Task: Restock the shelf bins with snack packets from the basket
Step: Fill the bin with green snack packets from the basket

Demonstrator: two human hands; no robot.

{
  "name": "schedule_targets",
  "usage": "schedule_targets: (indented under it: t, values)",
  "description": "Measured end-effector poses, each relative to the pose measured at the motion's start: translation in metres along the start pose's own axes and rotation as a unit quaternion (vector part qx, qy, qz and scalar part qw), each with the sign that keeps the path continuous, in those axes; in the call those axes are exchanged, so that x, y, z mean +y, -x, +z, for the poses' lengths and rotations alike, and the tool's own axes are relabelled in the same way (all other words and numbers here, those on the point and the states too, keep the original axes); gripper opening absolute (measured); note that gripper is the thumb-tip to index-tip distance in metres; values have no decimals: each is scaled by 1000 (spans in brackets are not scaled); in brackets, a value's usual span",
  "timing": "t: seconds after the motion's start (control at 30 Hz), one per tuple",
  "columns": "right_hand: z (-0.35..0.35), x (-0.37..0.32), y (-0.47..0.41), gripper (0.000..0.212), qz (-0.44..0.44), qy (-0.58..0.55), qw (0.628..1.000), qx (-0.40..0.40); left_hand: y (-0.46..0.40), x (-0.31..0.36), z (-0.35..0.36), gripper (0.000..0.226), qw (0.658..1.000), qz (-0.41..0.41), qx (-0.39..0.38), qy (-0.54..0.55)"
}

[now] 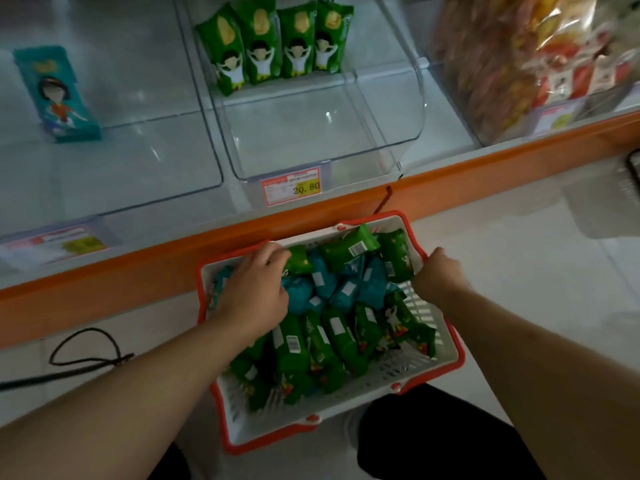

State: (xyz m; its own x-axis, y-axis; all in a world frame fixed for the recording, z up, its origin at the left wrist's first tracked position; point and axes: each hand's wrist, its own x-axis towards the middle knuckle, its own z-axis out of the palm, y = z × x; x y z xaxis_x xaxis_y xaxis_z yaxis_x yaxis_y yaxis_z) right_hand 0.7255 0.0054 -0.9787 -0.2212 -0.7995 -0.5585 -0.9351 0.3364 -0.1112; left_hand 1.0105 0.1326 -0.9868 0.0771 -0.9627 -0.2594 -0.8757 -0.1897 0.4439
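1. A white slatted plastic basket with a red rim (429,367) sits on the pale tiled floor, just in front of the orange-edged shelf base (138,271). It holds a jumble of green snack packets (332,341) toward its near side and teal snack packets (346,289) in the middle.
2. The left hand (256,289) reaches into the basket's far left part, fingers curled over a green packet (299,261) at the far wall. The fingertips are hidden behind the packet, so how firmly they grip is unclear.
3. The right hand (438,271) is at the basket's right rim, fingers curled under and out of sight. I cannot tell whether they hold the rim, a packet or nothing.
4. Beyond the basket, the clear plastic middle bin (381,133) carries four upright green packets (277,46) at its back and a blurred price label (291,185) on its front.
5. Left of that bin, a single teal packet (55,91) lies tilted in the neighbouring clear bin (156,150).
6. To the right, bagged orange snacks (519,57) are blurred and cut off by the frame edge.
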Motion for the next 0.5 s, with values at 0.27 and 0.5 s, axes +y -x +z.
schedule_targets:
  t: [0.27,0.5]
  values:
    - [28,-66,12,70,-187,-30,982,17,-52,2,17,72,984,31,-38,-173]
    - [56,-81,28,55,-141,-238,961,-7,-50,11,11,68,948,107,-32,-298]
